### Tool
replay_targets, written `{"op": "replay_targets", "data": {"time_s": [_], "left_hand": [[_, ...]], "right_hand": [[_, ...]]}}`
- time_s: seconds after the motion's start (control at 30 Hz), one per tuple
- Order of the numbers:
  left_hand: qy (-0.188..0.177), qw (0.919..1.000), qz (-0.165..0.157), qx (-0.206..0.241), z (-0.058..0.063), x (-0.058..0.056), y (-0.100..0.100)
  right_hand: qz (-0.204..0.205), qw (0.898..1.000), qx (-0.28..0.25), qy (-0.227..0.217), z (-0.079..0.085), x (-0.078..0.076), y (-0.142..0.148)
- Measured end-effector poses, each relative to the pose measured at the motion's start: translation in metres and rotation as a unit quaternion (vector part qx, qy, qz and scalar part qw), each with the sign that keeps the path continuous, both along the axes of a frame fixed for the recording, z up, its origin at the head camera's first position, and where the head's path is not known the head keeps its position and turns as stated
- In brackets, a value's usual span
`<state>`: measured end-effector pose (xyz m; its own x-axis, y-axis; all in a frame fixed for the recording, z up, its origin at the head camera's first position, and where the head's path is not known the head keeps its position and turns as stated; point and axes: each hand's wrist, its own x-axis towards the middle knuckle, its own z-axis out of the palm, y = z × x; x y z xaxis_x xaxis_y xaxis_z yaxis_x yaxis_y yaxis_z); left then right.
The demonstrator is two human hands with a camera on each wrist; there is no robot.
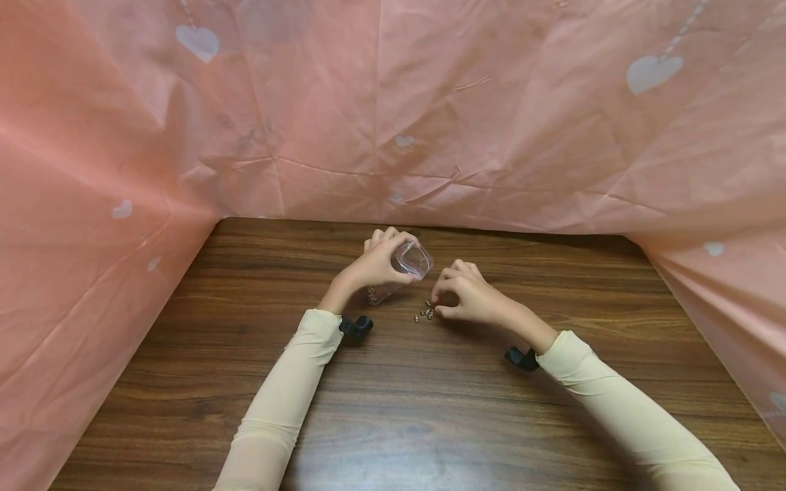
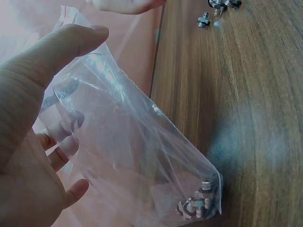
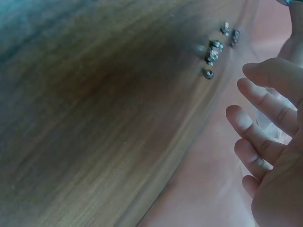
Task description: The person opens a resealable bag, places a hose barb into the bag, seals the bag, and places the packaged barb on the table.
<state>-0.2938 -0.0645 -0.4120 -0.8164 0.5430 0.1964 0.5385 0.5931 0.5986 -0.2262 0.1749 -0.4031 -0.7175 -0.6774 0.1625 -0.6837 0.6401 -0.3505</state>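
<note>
My left hand (image 1: 377, 264) grips a clear plastic zip bag (image 2: 128, 127) near its top, with the thumb on one side and the fingers on the other. The bag's mouth gapes toward the right, and several small metal screws with dark rings (image 2: 199, 204) lie in its bottom corner. On the table to the right of the bag sits a loose cluster of similar screws (image 1: 428, 313), one of them (image 1: 416, 318) a little apart. My right hand (image 1: 469, 294) hovers just beside this cluster, thumb and fingers loosely bent and apart, with nothing between them in the right wrist view.
The dark wood-grain table (image 1: 430, 402) stretches around both hands. Pink cloth (image 1: 430, 123) with pale hearts hangs behind the table and along both sides. A black wrist camera (image 1: 357, 326) is strapped to the left wrist, another (image 1: 522, 358) to the right.
</note>
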Motion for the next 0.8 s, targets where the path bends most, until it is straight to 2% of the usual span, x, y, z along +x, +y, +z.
{"op": "replay_targets", "data": {"time_s": [0.4,0.8], "left_hand": [[0.002,1.0000,-0.001,-0.001,-0.001,0.001,0.001],[0.005,1.0000,0.001,-0.008,-0.001,0.001,0.002]], "right_hand": [[0.015,1.000,0.025,-0.009,-0.007,0.005,-0.004],[0.032,0.999,0.031,0.012,-0.014,0.005,-0.004]]}}
